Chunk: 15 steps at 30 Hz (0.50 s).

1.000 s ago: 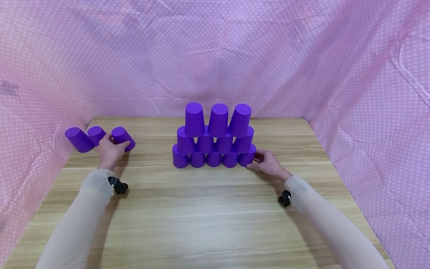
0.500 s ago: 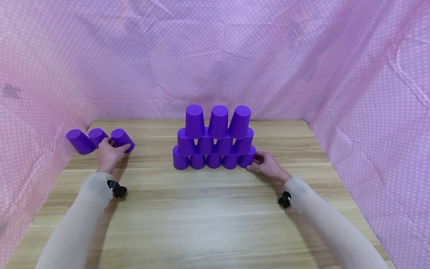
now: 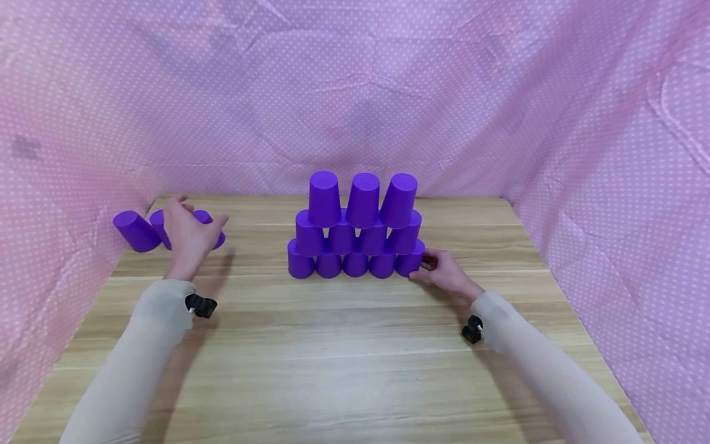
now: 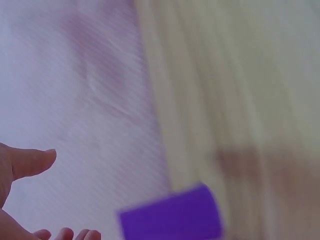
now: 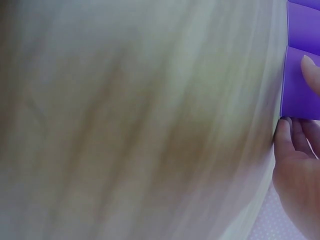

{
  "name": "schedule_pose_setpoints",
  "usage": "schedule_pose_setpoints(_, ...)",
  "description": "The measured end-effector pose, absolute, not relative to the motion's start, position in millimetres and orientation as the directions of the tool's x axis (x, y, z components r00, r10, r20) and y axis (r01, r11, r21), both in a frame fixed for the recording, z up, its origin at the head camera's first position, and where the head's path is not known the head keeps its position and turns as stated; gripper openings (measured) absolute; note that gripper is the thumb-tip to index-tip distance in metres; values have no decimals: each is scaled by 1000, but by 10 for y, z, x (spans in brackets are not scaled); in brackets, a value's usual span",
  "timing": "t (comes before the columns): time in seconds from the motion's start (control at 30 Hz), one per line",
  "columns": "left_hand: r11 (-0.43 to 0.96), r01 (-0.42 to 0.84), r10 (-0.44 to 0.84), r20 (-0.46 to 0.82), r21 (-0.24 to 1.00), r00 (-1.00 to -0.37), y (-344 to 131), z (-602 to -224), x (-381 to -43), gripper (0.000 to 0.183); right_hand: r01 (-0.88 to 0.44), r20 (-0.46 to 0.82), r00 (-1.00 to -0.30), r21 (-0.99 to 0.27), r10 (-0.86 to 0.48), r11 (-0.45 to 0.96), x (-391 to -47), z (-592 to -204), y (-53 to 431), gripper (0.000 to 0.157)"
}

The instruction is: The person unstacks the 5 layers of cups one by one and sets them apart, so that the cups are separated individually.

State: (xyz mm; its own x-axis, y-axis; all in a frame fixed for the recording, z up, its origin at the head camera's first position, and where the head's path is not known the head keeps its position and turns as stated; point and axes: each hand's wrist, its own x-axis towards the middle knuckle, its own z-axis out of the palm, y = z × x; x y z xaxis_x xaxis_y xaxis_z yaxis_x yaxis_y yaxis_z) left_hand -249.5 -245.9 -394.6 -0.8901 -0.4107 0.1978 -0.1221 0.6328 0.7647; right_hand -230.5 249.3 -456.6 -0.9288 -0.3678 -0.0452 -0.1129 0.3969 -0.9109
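Note:
My left hand (image 3: 191,237) is raised over three upside-down purple cups at the table's left, thumb spread from the fingers and nothing in its grasp. It partly covers the middle cup (image 3: 158,226) and the right cup (image 3: 203,216); the left cup (image 3: 137,232) shows whole. One purple cup (image 4: 172,217) appears low in the left wrist view, apart from the fingers. At the pyramid's lower right, my right hand (image 3: 446,272) holds the end cup (image 3: 408,264) of the bottom row, thumb at its front and fingers along its outer side (image 5: 300,90).
Upside-down purple cups form a three-tier pyramid mid-table, with three cups on top, the centre one (image 3: 363,200) among them. The wooden table (image 3: 344,357) reaches back to a pink dotted cloth (image 3: 355,98), which also hangs at both sides.
My left hand has let go of the right cup of the three at left and risen above them. My right hand stays at the pyramid's end cup.

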Motion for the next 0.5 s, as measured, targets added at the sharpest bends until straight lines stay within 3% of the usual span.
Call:
schedule_pose_setpoints(0.23,545,88,-274,277,834,-921,-1979,-3663,-2412,81,-119,-37,-929,-912,-367,392,-2307,-4573,2494,50)
schedule_pose_setpoints(0.5,366,157,-141,221,917,-965,-1571,-3477,-2315,88,-115,-41,-930,-912,-367,393,-2309,-4562,2491,49)
